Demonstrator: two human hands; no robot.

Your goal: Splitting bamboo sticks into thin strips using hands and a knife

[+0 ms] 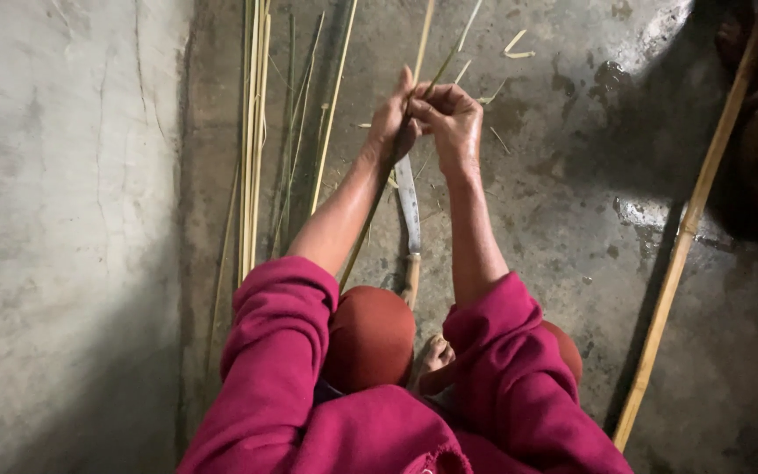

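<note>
A: Left edge first. Grey concrete wall [63, 219], then a bundle of split bamboo strips [254, 140] lying lengthwise on the concrete floor [554, 228] just beside the wall's foot.

B: And the hands?

A: Both raised mid-floor, touching. Left hand [394, 118] is closed around a thin bamboo strip [423, 83]; right hand [451, 118] has its fingers curled tight on the same strip, knuckles up. The strip runs from beyond the top edge down between the hands and on past the left forearm toward the knee.

B: The blade?

A: A long knife [408, 215], wooden handle toward the person, lies on the floor under the wrists (not held, as far as I can tell).

B: Step in hand?

A: My judgement: parting or peeling the strip by hand, near its upper stretch. The next move calls for an even pull from both grips, so the split doesn't run off to one side.

B: Right side?

A: A thick bamboo pole [686, 228], slanting, well apart. Offcuts [516, 48] scattered near the top edge.
</note>
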